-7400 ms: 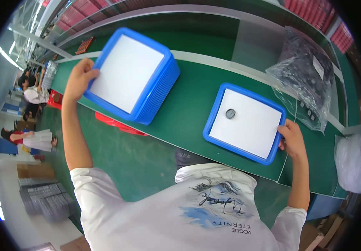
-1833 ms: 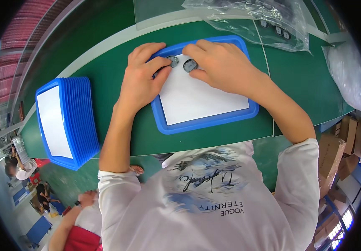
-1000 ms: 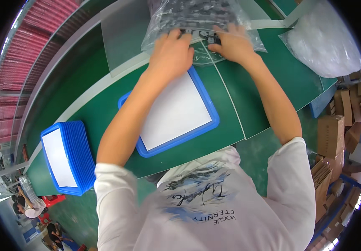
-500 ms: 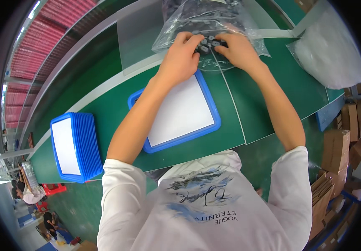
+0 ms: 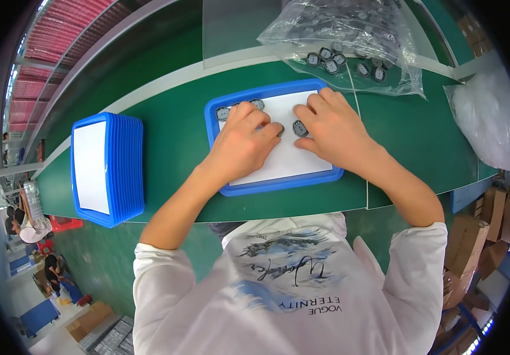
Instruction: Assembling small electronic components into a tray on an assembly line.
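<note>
A blue-rimmed tray [image 5: 284,181] with a white sheet [image 5: 275,157] inside lies in front of me on the green table. Over its left half is my left hand [image 5: 238,145], closed, with a small dark grey plastic part [image 5: 280,129] at its thumb and fingertip. My right hand [image 5: 336,131] pinches another small dark grey plastic part [image 5: 300,128] above the sheet. Along the tray's far left edge sit more such parts, one in the corner [image 5: 223,113] and one beside the left knuckles [image 5: 257,105].
Beyond the tray, an open clear plastic bag [image 5: 290,36] spills several grey parts [image 5: 332,65] near its mouth. To the left stands a stack of blue trays [image 5: 128,168]. A whitish plastic bag [image 5: 484,121] rests at the right, with cardboard boxes [image 5: 466,242] below.
Both hands have come back from the bag to the tray, carrying grey parts. Several parts now sit at the tray's far left edge, where my arm covered the view before.
</note>
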`<action>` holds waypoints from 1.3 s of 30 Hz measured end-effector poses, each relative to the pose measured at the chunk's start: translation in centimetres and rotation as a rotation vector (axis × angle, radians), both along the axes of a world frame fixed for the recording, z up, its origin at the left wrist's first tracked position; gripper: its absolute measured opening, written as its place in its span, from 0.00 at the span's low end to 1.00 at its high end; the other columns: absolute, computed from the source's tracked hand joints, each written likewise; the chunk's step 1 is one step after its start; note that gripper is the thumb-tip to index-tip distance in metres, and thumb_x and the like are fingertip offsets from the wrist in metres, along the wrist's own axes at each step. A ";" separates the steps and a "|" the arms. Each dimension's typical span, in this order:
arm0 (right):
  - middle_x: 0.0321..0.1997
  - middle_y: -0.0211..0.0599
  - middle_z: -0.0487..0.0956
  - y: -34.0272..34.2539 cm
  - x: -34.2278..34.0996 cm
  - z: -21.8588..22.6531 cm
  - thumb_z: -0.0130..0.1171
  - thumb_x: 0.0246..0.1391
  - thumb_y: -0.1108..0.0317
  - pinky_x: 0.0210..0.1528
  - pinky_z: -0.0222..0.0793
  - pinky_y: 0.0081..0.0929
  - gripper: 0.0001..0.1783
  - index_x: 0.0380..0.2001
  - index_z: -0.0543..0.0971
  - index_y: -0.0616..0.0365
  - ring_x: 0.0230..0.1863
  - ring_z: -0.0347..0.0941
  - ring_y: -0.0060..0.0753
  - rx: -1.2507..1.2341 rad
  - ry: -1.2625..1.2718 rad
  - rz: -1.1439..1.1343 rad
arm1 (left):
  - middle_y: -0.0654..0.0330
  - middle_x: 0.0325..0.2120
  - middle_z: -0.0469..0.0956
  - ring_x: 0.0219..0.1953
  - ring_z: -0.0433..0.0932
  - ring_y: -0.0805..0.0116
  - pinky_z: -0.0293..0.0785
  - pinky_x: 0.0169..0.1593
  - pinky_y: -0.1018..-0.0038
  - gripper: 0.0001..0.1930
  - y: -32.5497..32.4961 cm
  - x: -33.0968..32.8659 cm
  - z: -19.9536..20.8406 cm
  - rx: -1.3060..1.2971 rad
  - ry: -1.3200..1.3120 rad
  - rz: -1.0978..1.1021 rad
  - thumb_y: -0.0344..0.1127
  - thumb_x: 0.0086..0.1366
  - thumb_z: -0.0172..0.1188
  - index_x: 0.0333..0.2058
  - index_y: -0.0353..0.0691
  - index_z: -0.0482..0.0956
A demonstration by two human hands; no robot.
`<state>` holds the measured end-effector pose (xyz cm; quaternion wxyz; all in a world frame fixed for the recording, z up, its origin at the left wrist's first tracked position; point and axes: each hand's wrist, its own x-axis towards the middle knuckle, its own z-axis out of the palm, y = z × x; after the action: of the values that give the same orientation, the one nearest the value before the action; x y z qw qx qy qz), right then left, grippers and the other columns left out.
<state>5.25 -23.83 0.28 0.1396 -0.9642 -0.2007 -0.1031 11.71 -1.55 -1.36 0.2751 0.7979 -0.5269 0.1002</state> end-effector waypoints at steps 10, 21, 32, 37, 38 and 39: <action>0.38 0.36 0.75 -0.6 1.0 -0.5 0.74 0.44 0.64 0.53 0.63 0.40 0.17 0.36 0.80 0.56 0.49 0.68 0.43 0.013 -0.017 0.018 | 0.58 0.35 0.75 0.45 0.70 0.57 0.67 0.48 0.62 0.08 -1.2 1.3 0.0 -0.038 -0.007 0.118 0.30 0.54 0.70 0.34 0.37 0.85; 0.40 0.34 0.74 -0.9 3.2 -2.4 0.69 0.47 0.71 0.53 0.63 0.40 0.10 0.35 0.81 0.56 0.49 0.68 0.41 0.044 -0.087 0.095 | 0.54 0.41 0.76 0.51 0.69 0.52 0.67 0.53 0.60 0.06 -1.9 2.6 -0.5 -0.002 -0.118 0.203 0.30 0.52 0.70 0.30 0.39 0.85; 0.56 0.42 0.75 -1.0 3.8 -2.8 0.69 0.51 0.68 0.63 0.63 0.42 0.11 0.38 0.81 0.56 0.58 0.68 0.50 0.184 -0.041 0.071 | 0.53 0.47 0.77 0.51 0.73 0.53 0.70 0.55 0.60 0.10 0.0 3.8 -1.3 -0.037 0.049 0.112 0.30 0.53 0.70 0.36 0.41 0.85; 0.56 0.41 0.75 -0.5 3.3 -2.9 0.69 0.51 0.67 0.64 0.62 0.43 0.12 0.38 0.81 0.56 0.58 0.68 0.49 0.179 -0.039 0.000 | 0.55 0.46 0.78 0.51 0.73 0.52 0.70 0.56 0.60 0.10 -0.2 4.3 -0.7 -0.021 0.075 0.062 0.30 0.53 0.70 0.36 0.41 0.85; 0.56 0.40 0.75 -0.6 3.3 -2.8 0.69 0.51 0.68 0.62 0.63 0.42 0.12 0.39 0.81 0.56 0.59 0.69 0.48 0.173 -0.075 0.012 | 0.55 0.45 0.78 0.50 0.73 0.52 0.70 0.56 0.60 0.11 -0.3 4.4 -0.4 0.003 0.065 0.056 0.29 0.53 0.69 0.37 0.41 0.85; 0.56 0.39 0.75 -0.7 3.4 -2.6 0.69 0.51 0.68 0.61 0.65 0.41 0.12 0.40 0.81 0.56 0.59 0.69 0.48 0.169 -0.112 0.029 | 0.55 0.45 0.78 0.50 0.73 0.52 0.70 0.56 0.60 0.11 -0.4 4.5 -0.2 -0.001 0.064 0.049 0.29 0.53 0.69 0.37 0.41 0.85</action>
<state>8.67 -24.50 -2.30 0.2104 -0.9386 -0.2129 -0.1716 16.20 -1.98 -1.57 0.2898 0.8133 -0.4980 0.0814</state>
